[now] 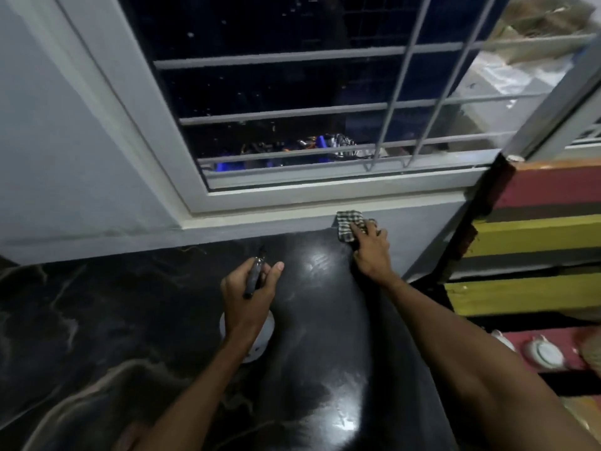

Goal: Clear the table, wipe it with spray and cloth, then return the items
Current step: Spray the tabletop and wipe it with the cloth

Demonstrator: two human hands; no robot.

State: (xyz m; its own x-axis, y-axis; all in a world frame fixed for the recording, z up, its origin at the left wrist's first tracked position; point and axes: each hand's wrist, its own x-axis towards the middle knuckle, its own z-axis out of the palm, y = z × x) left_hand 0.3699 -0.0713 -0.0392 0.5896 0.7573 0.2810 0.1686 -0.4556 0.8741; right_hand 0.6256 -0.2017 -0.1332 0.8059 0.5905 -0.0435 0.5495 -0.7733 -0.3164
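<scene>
Wiping stage in progress, judged from the single head view. Right hand is stretched to the far edge of the dark glossy desk, just right of frame centre, below the window. Its fingers lie spread and pressed flat on a checked cloth, pinning it where the desk meets the wall under the window sill. Part of the cloth appears to ride up against the wall; exact contact line cannot be resolved.

Left hand sits at frame centre, over the desk. Its fingers are curled around the dark trigger head of a spray bottle; thumb sticks out to the right, clear of the trigger. White bottle body shows below the wrist, mostly hidden by the hand. Whether the bottle base rests on the desk cannot be told.

Progress estimate: the visible desk carries nothing but the bottle and cloth, so clearing looks done. Bright wet-looking sheen runs from centre to the lower right of the frame, which suggests spray has been applied there. The left part of the desk shows no such sheen; probably not yet wiped. White dishes lie at the lower right on a striped surface, off the desk. Returning items remains.
</scene>
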